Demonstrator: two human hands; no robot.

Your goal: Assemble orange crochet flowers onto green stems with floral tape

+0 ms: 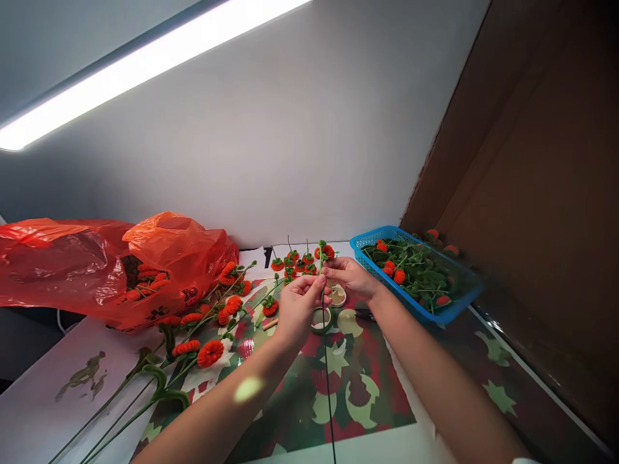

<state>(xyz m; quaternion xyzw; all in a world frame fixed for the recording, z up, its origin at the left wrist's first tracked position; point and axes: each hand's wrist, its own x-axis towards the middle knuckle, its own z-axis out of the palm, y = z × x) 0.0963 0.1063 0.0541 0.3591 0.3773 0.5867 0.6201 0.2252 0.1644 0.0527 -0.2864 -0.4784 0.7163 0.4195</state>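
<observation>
My left hand (300, 308) is closed, pinching a long thin dark wire stem (327, 367) that runs down toward me. At its upper end are a fuzzy green tip (322, 247) and one small orange ribbed ball (329, 252) with green at its base, like a pipe-cleaner persimmon or pumpkin. The fingers of my right hand (351, 274) close on the same stem just below that ball. Below my hands lie a roll of green tape (322, 319) and a pale roll (338, 296). Several loose orange balls with green tops (293, 259) sit behind my left hand.
Finished-looking stems with orange balls (210, 353) lie at left, beside a red plastic bag (184, 258) holding more. A blue basket (425, 312) of green stems and orange balls stands right, near a brown cardboard panel (532, 193). A patterned sheet (300, 403) covers the table.
</observation>
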